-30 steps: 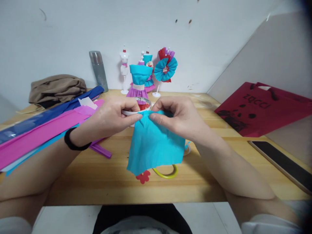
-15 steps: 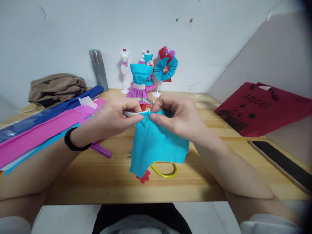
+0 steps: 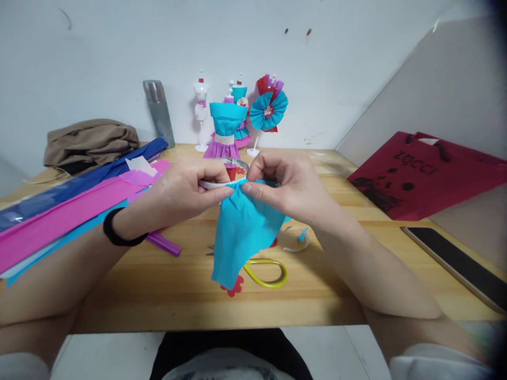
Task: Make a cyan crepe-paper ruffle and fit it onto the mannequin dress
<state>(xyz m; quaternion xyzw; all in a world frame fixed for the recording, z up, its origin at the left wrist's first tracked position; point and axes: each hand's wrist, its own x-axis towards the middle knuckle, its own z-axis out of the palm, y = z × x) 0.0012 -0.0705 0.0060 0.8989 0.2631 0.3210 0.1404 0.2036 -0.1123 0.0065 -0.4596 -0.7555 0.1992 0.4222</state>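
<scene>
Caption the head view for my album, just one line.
Left hand holding a white ring, right hand pinching blue paper, small mannequins standing behind.

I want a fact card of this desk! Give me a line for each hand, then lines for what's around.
Left hand: pinching a blue sheet and a white band
Right hand: pinching the same sheet near its top
Partly hidden by the sheet: yellow-handled scissors, red flower shape
Far side: small mannequins, bottle
Left side: brown cloth, pink sheet
Right side: red bag, phone
</scene>
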